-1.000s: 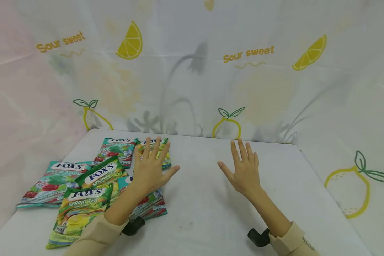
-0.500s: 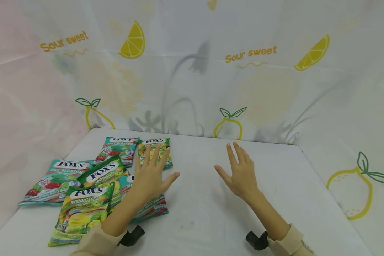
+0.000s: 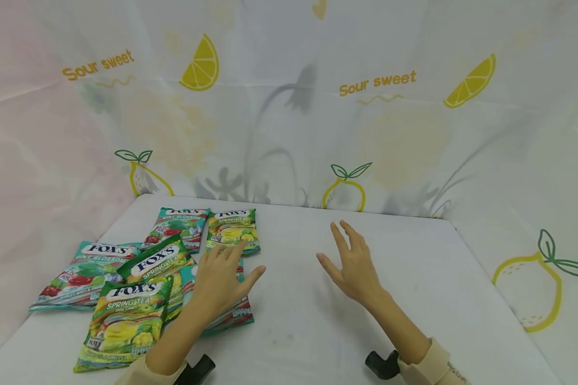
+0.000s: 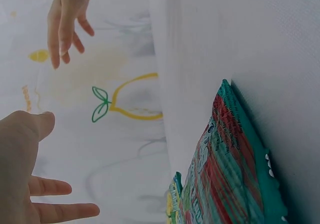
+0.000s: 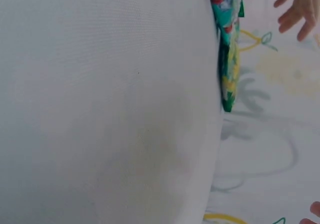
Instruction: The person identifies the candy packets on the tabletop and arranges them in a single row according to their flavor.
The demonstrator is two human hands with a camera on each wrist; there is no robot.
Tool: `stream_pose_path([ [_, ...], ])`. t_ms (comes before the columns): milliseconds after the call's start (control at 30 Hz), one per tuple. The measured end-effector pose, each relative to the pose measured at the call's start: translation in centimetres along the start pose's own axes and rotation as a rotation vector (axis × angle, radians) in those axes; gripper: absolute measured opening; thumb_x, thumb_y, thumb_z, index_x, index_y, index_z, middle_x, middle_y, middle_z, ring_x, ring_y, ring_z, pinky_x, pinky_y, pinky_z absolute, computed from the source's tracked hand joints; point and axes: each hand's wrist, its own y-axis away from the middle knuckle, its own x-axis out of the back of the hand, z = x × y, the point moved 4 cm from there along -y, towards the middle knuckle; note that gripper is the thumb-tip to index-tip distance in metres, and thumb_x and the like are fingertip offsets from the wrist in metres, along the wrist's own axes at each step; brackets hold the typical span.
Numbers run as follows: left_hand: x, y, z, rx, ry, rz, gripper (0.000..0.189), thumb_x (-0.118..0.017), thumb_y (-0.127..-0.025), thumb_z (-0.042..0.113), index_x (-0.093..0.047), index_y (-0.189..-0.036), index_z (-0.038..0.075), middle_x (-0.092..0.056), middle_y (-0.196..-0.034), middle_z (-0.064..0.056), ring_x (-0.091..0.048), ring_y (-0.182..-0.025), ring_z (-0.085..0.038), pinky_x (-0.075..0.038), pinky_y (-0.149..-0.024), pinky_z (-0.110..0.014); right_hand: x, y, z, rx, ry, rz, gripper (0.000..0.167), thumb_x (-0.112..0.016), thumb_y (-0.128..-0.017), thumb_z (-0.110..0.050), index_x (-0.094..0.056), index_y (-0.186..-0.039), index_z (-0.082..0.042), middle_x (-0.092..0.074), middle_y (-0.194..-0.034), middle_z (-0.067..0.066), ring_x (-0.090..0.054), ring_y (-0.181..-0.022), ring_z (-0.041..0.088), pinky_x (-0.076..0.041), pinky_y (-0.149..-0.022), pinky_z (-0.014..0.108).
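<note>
My left hand hovers over a teal Fox's Mint Blossom candy bag and hides much of it; its fingers are spread and slightly bent. In the left wrist view that teal bag lies below the hand, a gap between them. My right hand is raised above the white table, fingers apart and holding nothing. Beyond the left fingertips lies a green-yellow Spring Tea candy bag. Only the right hand's fingertips enter the right wrist view, at its lower right corner.
More candy bags lie at the left: Mint Blossom bags at the back and far left, a tilted Spring Tea bag and a front Spring Tea bag. A lemon-print cloth hangs behind the white table.
My left hand has drawn back and lower, its fingers bending, so the back Spring Tea bag shows more. My right hand has shifted a little left and nearer. The bags lie as before.
</note>
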Motion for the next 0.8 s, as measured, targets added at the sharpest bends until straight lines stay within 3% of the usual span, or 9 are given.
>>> stream_pose_path([
  [167,0.2,0.4,0.0,-0.039,0.013,0.083,0.066,-0.068,-0.079,0.051,-0.058,-0.125,0.006,-0.067,-0.107,-0.016,-0.056,-0.102,-0.036,-0.044,-0.086,-0.055,-0.4,0.0,-0.5,0.014,-0.032,-0.025,0.063,-0.056,-0.093,-0.039,-0.043,-0.136,0.004,-0.042,-0.134,0.03,-0.047,-0.115,0.044,-0.04,-0.09,0.059],
  [333,0.4,0.9,-0.2,-0.071,0.012,0.158,0.062,-0.071,-0.075,0.048,-0.063,-0.118,0.004,-0.069,-0.099,-0.016,-0.06,-0.093,-0.035,-0.049,-0.077,-0.051,-0.9,0.1,-1.1,-0.026,-0.09,-0.064,0.064,-0.066,-0.086,-0.026,-0.042,-0.137,0.003,-0.041,-0.136,0.027,-0.046,-0.116,0.041,-0.044,-0.087,0.053],
  [800,0.7,2.8,-1.4,0.043,0.091,0.149,0.056,-0.072,-0.078,0.044,-0.064,-0.115,0.003,-0.068,-0.102,-0.018,-0.062,-0.095,-0.036,-0.05,-0.077,-0.05,-2.5,0.7,-2.6,-0.046,-0.119,-0.134,0.06,-0.065,-0.087,-0.024,-0.043,-0.136,0.002,-0.043,-0.133,0.025,-0.046,-0.117,0.037,-0.047,-0.088,0.049],
])
